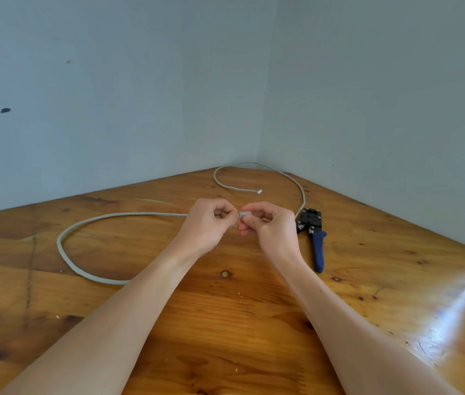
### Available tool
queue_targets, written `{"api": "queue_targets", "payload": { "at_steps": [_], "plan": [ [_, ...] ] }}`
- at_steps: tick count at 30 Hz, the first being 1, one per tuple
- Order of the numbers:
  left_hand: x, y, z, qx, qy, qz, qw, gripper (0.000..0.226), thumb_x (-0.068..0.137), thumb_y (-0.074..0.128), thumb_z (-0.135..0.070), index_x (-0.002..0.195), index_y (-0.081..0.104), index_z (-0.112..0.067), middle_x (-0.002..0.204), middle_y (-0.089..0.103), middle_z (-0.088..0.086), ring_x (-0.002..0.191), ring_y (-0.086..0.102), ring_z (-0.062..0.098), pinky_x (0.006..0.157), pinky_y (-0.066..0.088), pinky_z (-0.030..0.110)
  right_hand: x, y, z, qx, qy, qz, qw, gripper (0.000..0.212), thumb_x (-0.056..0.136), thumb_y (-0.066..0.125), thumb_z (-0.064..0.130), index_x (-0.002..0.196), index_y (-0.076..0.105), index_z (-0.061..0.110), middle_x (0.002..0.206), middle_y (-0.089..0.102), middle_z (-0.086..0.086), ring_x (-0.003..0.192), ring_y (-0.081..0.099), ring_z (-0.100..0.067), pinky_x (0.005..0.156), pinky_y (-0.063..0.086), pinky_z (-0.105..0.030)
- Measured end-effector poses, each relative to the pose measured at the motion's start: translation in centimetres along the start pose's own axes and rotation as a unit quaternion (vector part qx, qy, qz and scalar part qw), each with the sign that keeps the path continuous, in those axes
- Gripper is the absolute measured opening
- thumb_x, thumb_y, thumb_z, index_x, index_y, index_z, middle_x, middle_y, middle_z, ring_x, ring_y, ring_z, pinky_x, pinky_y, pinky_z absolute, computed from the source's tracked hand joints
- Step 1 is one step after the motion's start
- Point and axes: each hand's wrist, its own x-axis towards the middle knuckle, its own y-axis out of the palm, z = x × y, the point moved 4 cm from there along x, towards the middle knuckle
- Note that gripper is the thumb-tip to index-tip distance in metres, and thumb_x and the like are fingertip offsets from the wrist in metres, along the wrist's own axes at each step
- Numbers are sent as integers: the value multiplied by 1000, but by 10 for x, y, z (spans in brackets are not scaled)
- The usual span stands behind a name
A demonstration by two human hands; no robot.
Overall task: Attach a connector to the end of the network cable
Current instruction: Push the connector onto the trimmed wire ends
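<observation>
A long grey network cable [66, 252] loops across the wooden table [225, 323]. My left hand [205, 223] pinches the cable's near end. My right hand [268, 226] holds a small clear connector [245, 214] right against that end, between the two hands' fingertips. How far the wires sit inside the connector is hidden by my fingers. The cable's far end [259, 191] carries a small white plug and lies at the back near the wall corner.
A crimping tool [315, 238] with a black head and blue handles lies on the table just right of my right hand. Two grey walls meet in a corner behind the table. Small cable scraps dot the wood.
</observation>
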Motion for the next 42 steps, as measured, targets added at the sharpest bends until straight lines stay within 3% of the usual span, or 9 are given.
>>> {"api": "queue_targets", "payload": {
  "at_steps": [6, 18, 22, 24, 30, 35, 42],
  "plan": [
    [-1, 2, -1, -6, -5, 15, 1000, 20, 91, 68, -16, 74, 73, -26, 63, 68, -20, 67, 63, -4, 66, 43, 4, 1, -2, 1, -21, -7, 13, 1000, 20, 92, 65, -3, 97, 73, 15, 79, 74, -5, 69, 74, -15, 66, 59, -21],
    [-1, 3, 5, 63, 0, 26, 998, 15, 97, 63, -23, 88, 75, -24, 71, 70, -9, 71, 65, -1, 66, 41, 9, -1, 0, -5, -10, 3, -18, 1000, 19, 96, 62, 2, 105, 70, 17, 91, 75, -6, 75, 75, -15, 68, 60, -21],
    [-2, 3, -1, 90, 9, 24, 996, 15, 97, 63, -23, 95, 78, -23, 79, 69, -18, 75, 62, -6, 71, 39, 7, 0, 0, -6, -51, -8, -5, 999, 17, 97, 62, 6, 107, 69, 18, 91, 73, -6, 72, 74, -13, 66, 61, -22],
    [-2, 3, -3, 101, 13, 17, 995, 16, 97, 62, -21, 97, 79, -21, 84, 69, -18, 82, 62, -5, 77, 41, 12, 1, 1, -6, -58, -8, 4, 998, 16, 97, 62, 5, 108, 69, 15, 90, 73, -6, 68, 73, -12, 65, 61, -25],
    [-1, 2, 1, 119, -16, 13, 993, 21, 99, 59, -21, 90, 78, -23, 89, 73, -10, 97, 64, 20, 97, 47, 46, 2, 2, -4, -49, -9, 13, 999, 14, 94, 64, 0, 100, 71, 11, 83, 72, -7, 63, 70, -12, 66, 63, -32],
    [-1, 6, 1, 113, -14, 20, 993, 27, 97, 61, -19, 75, 73, -29, 79, 71, -13, 92, 65, 18, 93, 49, 43, 2, -1, -6, -69, -8, 6, 998, 14, 94, 65, 1, 100, 71, 13, 79, 72, -5, 61, 69, -10, 66, 63, -32],
    [-2, 7, 3, 102, -1, 15, 995, 26, 96, 62, -18, 76, 75, -26, 78, 72, -12, 88, 65, 15, 92, 49, 41, 1, -1, -5, -68, -4, 13, 998, 15, 95, 64, 2, 101, 70, 14, 80, 72, -4, 61, 70, -9, 62, 61, -26]
  ]
}}
